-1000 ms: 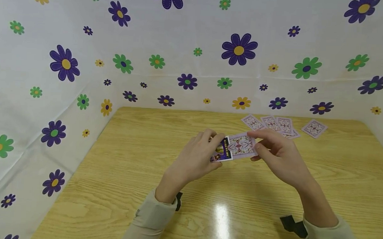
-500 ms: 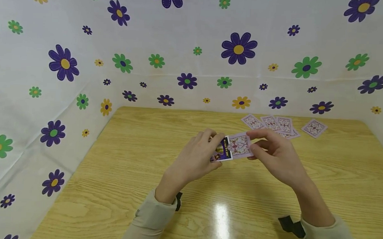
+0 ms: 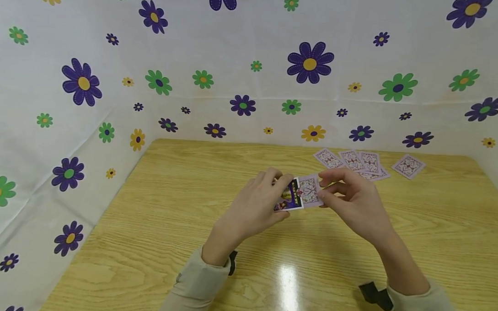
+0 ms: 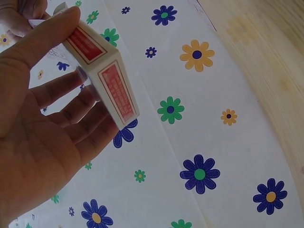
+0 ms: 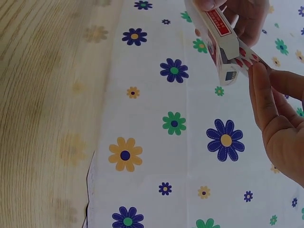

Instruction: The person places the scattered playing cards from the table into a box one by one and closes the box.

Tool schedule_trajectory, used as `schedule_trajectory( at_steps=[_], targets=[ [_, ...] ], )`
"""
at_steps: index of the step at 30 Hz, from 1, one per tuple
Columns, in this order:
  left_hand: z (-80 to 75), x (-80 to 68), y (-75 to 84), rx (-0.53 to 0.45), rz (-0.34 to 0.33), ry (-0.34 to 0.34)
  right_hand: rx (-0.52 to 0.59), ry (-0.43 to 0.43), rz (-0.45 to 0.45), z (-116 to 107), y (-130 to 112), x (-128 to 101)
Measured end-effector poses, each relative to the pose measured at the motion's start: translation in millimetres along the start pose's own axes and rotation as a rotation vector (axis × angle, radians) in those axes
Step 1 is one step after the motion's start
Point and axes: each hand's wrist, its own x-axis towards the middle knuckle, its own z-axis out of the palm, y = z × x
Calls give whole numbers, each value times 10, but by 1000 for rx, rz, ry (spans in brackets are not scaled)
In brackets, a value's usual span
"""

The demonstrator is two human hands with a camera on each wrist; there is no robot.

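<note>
More of the playing card (image 3: 308, 191), right hand (image 3: 357, 206) pinching its three-o'clock end, has entered the card box (image 3: 292, 198) that the left hand (image 3: 253, 205) grips, so less protrudes.

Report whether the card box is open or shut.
Open at one end: a patterned card juts from the card box, pinched by the right hand.

White flower-print cloth (image 3: 232, 45) behind and beside table (image 3: 156, 221); table yellowish wood-grain, bright glare (image 3: 288, 292).
</note>
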Motion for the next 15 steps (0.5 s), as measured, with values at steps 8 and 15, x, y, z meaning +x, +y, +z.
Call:
schedule_trajectory(
  at_steps=[8, 15],
  targets=[
    [-4, 6, 17, -17, 13, 4, 12, 35, -20, 70, -29, 1],
    [-4, 1, 16, -37, 4, 6, -6, 22, -27, 119, -24, -16]
  ],
)
